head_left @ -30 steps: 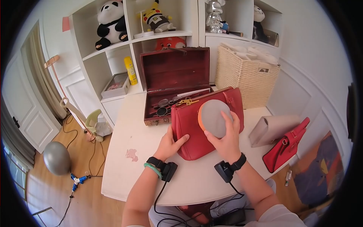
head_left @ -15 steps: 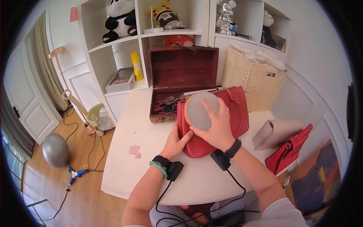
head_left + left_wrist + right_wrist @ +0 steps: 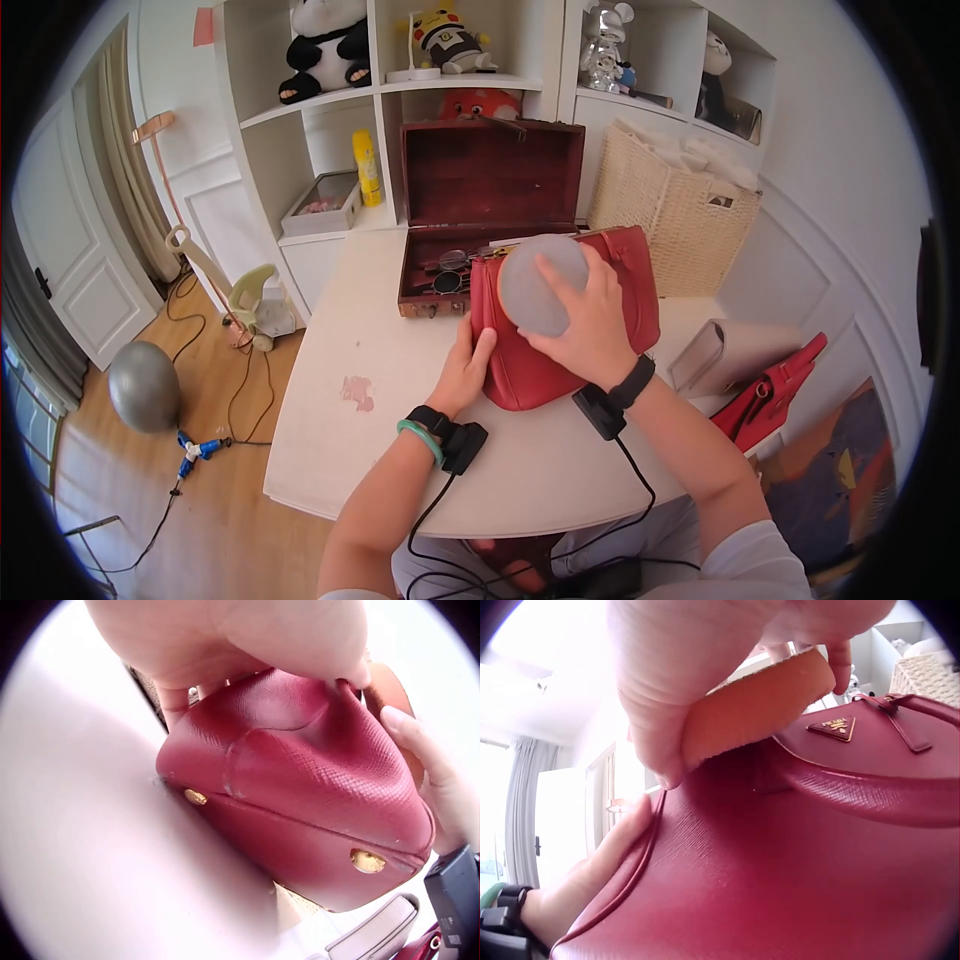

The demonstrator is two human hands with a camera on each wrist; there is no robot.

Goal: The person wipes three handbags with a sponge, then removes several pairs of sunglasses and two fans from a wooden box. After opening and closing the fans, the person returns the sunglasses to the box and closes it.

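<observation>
A red leather handbag (image 3: 520,385) is held tilted above the white table, its gold-footed base (image 3: 300,855) showing in the left wrist view. My left hand (image 3: 464,370) grips the bag's left side, thumb on the near face and fingers behind. With my right hand (image 3: 590,335) I hold a round sponge (image 3: 545,285) by its rim, grey on top with an orange edge (image 3: 757,709). The sponge lies against the bag's upper left face, by the handle (image 3: 862,799); its underside is hidden. A gold triangular badge (image 3: 832,727) sits near the bag's top.
Behind the bag an old dark-red case (image 3: 490,175) stands open, with glasses (image 3: 450,272) and other small items inside. To the right are a pale clutch (image 3: 735,350), a second red bag (image 3: 770,395) and a wicker basket (image 3: 680,210). White shelves (image 3: 390,150) stand at the back.
My right hand has shifted the sponge toward the bag's upper left. My left thumb has drawn back from the bag's face to its side edge. The head view has shifted slightly.
</observation>
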